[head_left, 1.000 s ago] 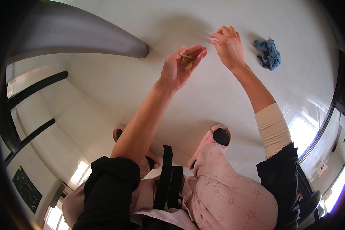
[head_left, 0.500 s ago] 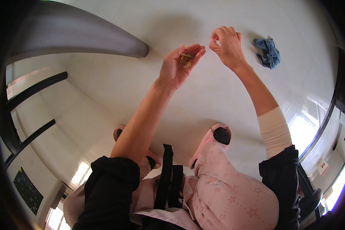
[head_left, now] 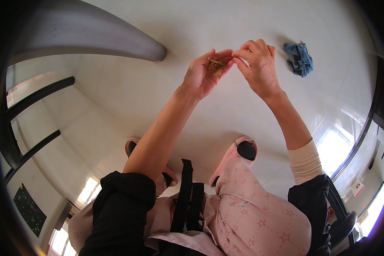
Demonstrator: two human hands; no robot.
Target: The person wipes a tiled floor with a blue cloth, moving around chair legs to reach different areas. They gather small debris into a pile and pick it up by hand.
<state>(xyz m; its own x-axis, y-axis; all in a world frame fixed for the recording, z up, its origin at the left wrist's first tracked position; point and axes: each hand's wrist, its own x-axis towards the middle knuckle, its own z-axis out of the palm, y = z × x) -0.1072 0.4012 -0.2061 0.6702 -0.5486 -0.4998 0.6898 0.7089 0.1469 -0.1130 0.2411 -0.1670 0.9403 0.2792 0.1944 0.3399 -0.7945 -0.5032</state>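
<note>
My left hand (head_left: 202, 77) is cupped palm up above the floor. Several small yellow-brown, withered-looking pieces (head_left: 216, 67) rest in its palm and against its curled fingers; their exact kind is unclear. Beside its fingertips, my right hand (head_left: 258, 64) is closed in a pinch, thumb against forefinger. A thin pale strand (head_left: 228, 57) appears to run from that pinch toward the left palm, too fine to make out well.
A crumpled blue cloth (head_left: 301, 59) lies on the pale shiny floor (head_left: 128, 98), right of my hands. A thick grey curved leg (head_left: 128, 38) reaches in from the upper left. Black bars (head_left: 42, 98) stand at the left. My feet in pink slippers (head_left: 232, 158) are below.
My right hand has come down and closer to the left hand, its fingers now pinched by the left fingertips. The left hand has shifted slightly right and down, still holding the pieces.
</note>
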